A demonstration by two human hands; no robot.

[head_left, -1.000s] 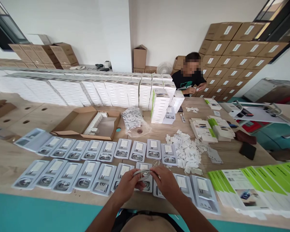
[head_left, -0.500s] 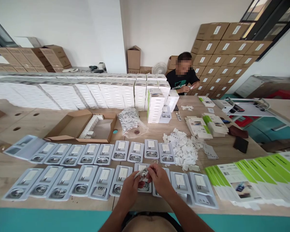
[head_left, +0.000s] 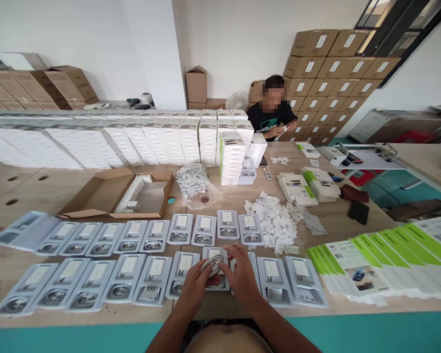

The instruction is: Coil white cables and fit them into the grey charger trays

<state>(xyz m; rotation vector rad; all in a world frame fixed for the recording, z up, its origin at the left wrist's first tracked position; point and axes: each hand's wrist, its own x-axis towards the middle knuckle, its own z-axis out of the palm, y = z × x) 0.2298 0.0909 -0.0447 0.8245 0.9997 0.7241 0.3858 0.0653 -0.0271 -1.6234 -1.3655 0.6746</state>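
Note:
My left hand is closed around a coiled white cable, held above the near row of trays. My right hand is beside it, thumb at the coil and the other fingers spread apart. Under my hands sits a pale plastic tray with a white charger, partly hidden by them. Left of my hands, a tray holds a charger and a coiled cable. To the right, a tray has a charger in its upper part and a small flat piece in its lower part.
Another row of filled trays lies behind. Loose white pieces are heaped to the right, near green-and-white box sleeves. A bag of cables, an open carton and stacked white boxes stand farther back. A co-worker sits across.
My right hand's fingers have spread and come away from the cable, which they were pinching. The coil remains in my left hand. The view has shifted slightly to the right.

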